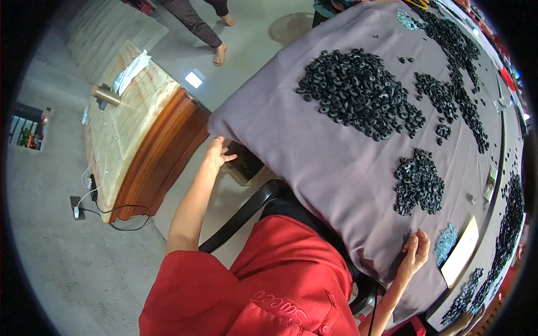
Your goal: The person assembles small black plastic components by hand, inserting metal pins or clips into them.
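Left hand (216, 154) open, gripping cloth (336, 162) edge; right hand (416, 251) half-closed, holding nothing visible. A tug could scatter rings (358, 92) beyond it.

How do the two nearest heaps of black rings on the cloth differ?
The large heap lies farther up the grey cloth and spreads wide; the small heap is compact and nearer the right hand. Both are loose black rings, untouched by either hand.

A short-sleeved red shirt (252, 285) with darker stitched lettering near the hem; forearms and both hands bare.
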`<move>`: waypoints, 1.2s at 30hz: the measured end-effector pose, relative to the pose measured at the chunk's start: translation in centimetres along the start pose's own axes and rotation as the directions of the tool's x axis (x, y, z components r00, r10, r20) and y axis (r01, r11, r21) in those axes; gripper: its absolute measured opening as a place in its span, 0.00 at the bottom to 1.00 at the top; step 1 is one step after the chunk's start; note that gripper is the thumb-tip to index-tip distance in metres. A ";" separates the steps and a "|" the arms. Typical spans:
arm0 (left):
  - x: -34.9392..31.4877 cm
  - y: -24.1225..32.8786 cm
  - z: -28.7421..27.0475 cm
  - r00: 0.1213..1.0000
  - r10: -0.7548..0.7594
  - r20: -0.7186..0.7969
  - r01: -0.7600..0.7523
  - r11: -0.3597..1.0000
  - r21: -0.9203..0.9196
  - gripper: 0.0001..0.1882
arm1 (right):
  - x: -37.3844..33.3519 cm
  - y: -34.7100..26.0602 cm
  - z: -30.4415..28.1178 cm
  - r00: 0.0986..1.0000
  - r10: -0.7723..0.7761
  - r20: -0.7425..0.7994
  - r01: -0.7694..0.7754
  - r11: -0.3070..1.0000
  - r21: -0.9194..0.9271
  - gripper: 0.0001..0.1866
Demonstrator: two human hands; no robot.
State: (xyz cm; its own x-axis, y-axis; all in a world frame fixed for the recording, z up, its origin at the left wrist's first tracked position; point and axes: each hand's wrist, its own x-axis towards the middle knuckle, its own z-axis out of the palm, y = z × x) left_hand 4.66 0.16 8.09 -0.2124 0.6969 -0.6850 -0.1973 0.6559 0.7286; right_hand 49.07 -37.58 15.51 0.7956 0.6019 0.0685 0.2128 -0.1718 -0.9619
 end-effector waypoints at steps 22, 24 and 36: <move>-19.8 -6.3 21.4 0.171 0.681 0.712 -0.972 0.234 0.009 0.09 | -0.5 -1.9 0.1 0.994 0.107 -0.024 -0.102 0.984 0.145 0.08; -21.5 -7.0 22.1 0.111 0.659 0.744 -0.983 0.185 -0.017 0.08 | -0.4 -1.5 0.0 0.995 0.095 -0.024 -0.091 0.988 0.127 0.09; -7.5 -1.6 4.5 0.696 0.715 0.068 -0.709 0.669 0.222 0.13 | -0.6 -1.6 0.6 0.992 0.120 -0.045 -0.118 0.992 0.031 0.08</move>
State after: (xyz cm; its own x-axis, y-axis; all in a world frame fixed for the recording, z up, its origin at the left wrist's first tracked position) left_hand 10.87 -4.88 12.05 -0.2236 0.9737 0.0442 0.2313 0.0090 0.9728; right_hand 47.92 -37.21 16.81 0.8399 0.5416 -0.0355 0.0995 -0.2178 -0.9709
